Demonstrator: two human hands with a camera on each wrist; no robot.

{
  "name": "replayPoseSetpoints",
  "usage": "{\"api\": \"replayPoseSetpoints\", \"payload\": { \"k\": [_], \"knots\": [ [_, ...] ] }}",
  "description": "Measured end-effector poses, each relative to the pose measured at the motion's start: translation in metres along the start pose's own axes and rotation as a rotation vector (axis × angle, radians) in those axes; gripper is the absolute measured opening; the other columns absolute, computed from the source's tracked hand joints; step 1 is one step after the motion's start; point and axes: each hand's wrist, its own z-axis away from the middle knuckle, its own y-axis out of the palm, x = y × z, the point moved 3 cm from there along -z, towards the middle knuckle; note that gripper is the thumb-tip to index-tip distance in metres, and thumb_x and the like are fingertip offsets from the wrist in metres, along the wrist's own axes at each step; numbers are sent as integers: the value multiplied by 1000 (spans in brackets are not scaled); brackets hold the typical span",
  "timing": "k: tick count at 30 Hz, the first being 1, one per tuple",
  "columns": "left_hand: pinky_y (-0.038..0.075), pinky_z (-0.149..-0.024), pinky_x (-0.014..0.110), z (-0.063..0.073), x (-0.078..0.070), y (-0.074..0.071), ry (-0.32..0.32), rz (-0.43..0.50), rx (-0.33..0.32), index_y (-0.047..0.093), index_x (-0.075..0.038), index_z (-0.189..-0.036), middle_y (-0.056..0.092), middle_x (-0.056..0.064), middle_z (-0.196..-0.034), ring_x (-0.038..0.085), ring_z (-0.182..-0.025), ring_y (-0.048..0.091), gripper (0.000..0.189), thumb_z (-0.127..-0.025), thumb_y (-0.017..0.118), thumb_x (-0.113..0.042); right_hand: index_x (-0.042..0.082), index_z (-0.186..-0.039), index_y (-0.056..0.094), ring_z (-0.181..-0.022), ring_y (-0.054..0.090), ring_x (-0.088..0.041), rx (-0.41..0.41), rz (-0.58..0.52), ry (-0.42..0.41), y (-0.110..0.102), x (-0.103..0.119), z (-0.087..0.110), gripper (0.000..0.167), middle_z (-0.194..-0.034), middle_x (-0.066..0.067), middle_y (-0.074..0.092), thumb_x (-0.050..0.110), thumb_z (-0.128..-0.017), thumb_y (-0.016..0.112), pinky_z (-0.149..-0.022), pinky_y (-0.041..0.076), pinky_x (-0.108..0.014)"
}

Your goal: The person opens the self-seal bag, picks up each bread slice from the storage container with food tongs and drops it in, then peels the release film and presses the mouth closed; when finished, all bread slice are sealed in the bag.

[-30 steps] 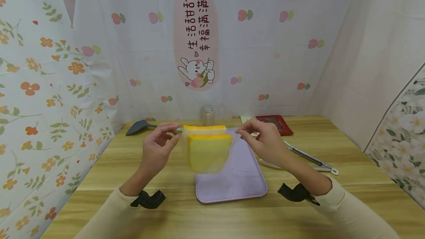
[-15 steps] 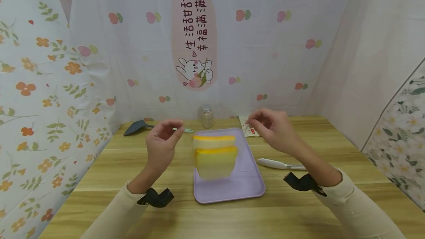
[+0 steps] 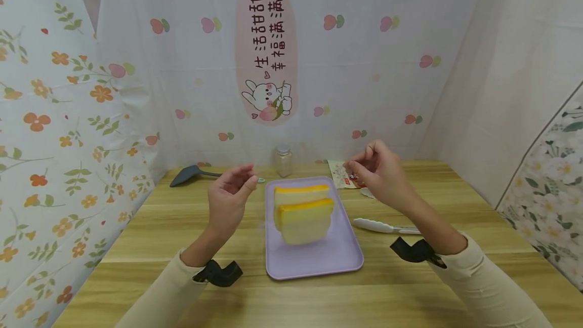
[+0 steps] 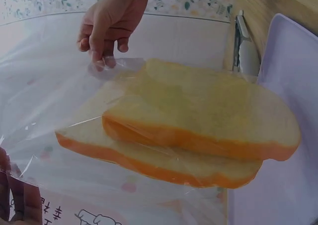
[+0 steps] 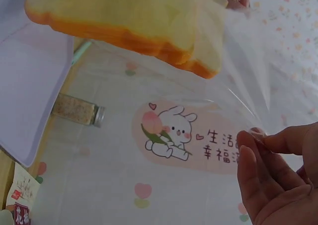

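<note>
Two bread slices point(image 3: 306, 227) with orange-brown crusts hang in a clear plastic bag point(image 4: 54, 98), one partly in front of the other. In the head view they overlap the lilac tray point(image 3: 296, 263). My left hand point(image 3: 228, 201) holds the bag's edge at the left, thumb and fingertips drawn close. At the other side, my right hand point(image 3: 382, 178) pinches the bag between thumb and index finger. In the right wrist view, the stretched film runs from the bread point(image 5: 119, 16) towards the right-hand fingers. The film is barely visible in the head view.
White-tipped tongs point(image 3: 375, 226) lie right of the tray, partly hidden by my right arm. Behind are a glass jar point(image 3: 284, 163) with a metal lid and a printed packet point(image 3: 340, 175). A dark spatula point(image 3: 185, 176) lies back left. A printed curtain point(image 3: 205, 90) stands behind the table.
The bread in the bag has moved right, over the tray in the head view. The left hand has shifted right and the right hand has gone up and right, both still holding the bag.
</note>
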Motion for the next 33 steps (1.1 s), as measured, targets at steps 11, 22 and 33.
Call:
{"api": "replayPoseSetpoints", "payload": {
  "k": [11, 22, 33],
  "knots": [
    [56, -75, 24, -3, -4, 4, -172, -48, 13, 70, 10, -107, 69, -4, -85, 10, -78, 67, 21, -87, 68, 11, -10, -114, 54, -79, 70, -7, -29, -59, 19, -8, 2, -3, 21, -95, -24, 72, -4, -95, 62, -69, 55, -18],
    [57, -71, 26, -3, 0, 5, -99, -124, 130, 70, 12, -100, 75, 9, -91, 11, -80, 71, 12, -92, 67, 4, -7, -103, 71, -71, 65, -7, -37, -27, -6, -14, 5, -2, 12, -93, -21, 72, -3, -93, 65, -63, 53, -19],
    [57, -63, 27, -10, -7, -9, 133, 30, 371, 77, -2, -101, 77, 4, -93, 15, -74, 73, 20, -89, 66, 10, -8, -99, 73, -63, 63, -8, 9, -102, -186, -18, 2, -1, 16, -91, -14, 74, -15, -89, 63, -54, 53, -20]
  ]
}}
